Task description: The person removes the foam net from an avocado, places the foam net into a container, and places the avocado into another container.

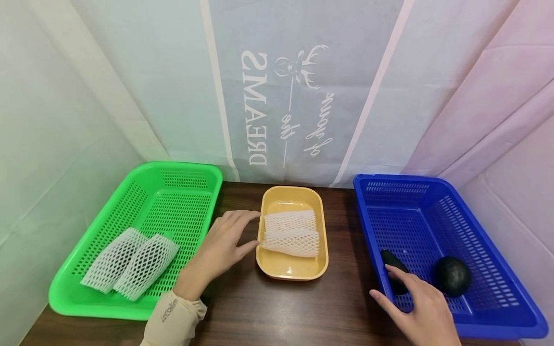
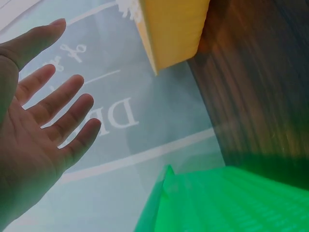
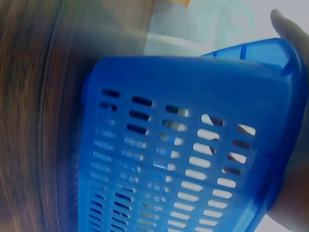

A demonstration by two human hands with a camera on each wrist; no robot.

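Note:
My left hand (image 1: pixel 222 242) has its fingers spread and holds nothing; its fingertips are right at the left rim of the yellow tray (image 1: pixel 290 275). Two white foam net sleeves (image 1: pixel 292 235) lie flat, side by side, in that tray. In the left wrist view the palm and parted fingers show bare. On the right, my right hand (image 1: pixel 421 307) is over the near left side of the blue basket (image 1: pixel 480 226). Its index finger overlaps a long dark green fruit (image 1: pixel 397 283), while the thumb is spread apart near the rim. A rounder dark green fruit (image 1: pixel 451 276) lies farther right in the basket.
At the left stands a green basket (image 1: pixel 179 211) with two foam sleeves (image 1: pixel 147 264) in it, dark things showing through the mesh. The brown wooden table (image 1: pixel 277 312) ends at a printed cloth (image 1: pixel 281 29) at the back.

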